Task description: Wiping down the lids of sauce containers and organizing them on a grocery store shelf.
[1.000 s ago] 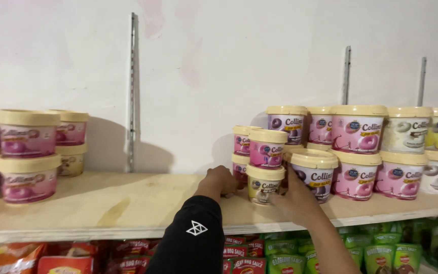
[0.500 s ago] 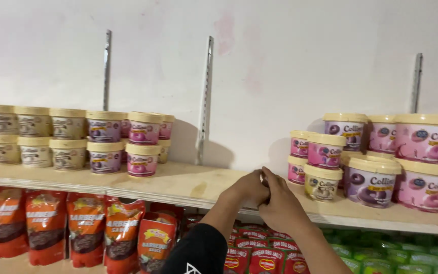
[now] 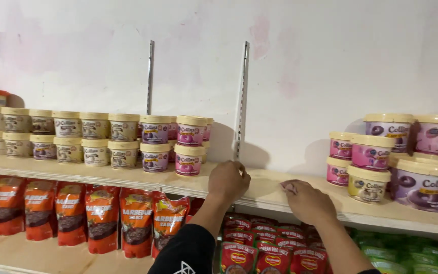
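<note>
My left hand (image 3: 227, 182) rests on the bare wooden shelf (image 3: 264, 190) below a metal wall rail (image 3: 241, 101), fingers curled under, nothing visible in it. My right hand (image 3: 307, 200) lies on the same shelf a little to the right, knuckles up, fingers bent, apparently holding nothing. A black sleeve (image 3: 183, 251) covers my left forearm. Nearest my left hand is a stack of pink-labelled tubs (image 3: 189, 147). To the right of my right hand stand pink and yellow tubs (image 3: 368, 167), apart from it.
Rows of cream-lidded tubs (image 3: 67, 137) fill the shelf's left part. More large tubs (image 3: 424, 177) crowd the far right. Red sauce pouches (image 3: 102, 215) hang on the lower shelf, with red and green packs (image 3: 264, 253) below my hands.
The view has swung left, bringing the left rows of tubs into sight. My hands have left the right-hand tubs, moved to the bare middle of the shelf and come apart.
</note>
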